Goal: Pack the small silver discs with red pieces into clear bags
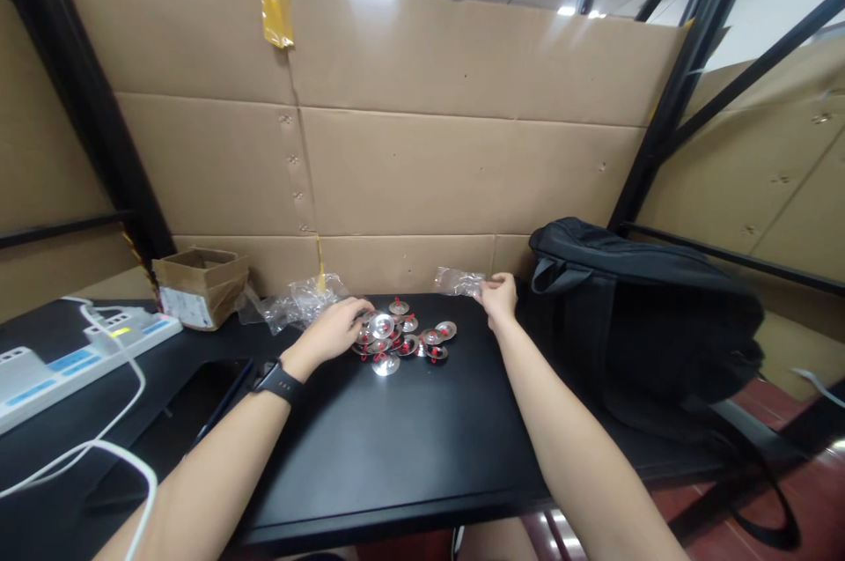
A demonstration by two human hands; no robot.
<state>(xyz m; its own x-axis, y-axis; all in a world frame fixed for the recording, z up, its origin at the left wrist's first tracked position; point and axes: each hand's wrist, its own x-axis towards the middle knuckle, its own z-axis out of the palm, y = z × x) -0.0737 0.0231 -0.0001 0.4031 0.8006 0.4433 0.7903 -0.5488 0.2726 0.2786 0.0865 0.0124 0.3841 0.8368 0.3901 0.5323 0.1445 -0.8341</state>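
Note:
A heap of small shiny metal discs with red centres (404, 338) lies on the black table (409, 446) near the cardboard wall. My left hand (338, 325), with a black watch on the wrist, rests at the heap's left edge, fingers curled onto a disc. My right hand (500, 295) reaches out behind the heap and pinches a small clear plastic bag (459, 281) by its right end, holding it just above the table.
Crumpled clear bags (294, 301) and a small open cardboard box (198, 284) sit at the back left. A white power strip (72, 357) with cables lies far left. A black backpack (643, 323) fills the right side. Cardboard panels (422, 156) wall in the back.

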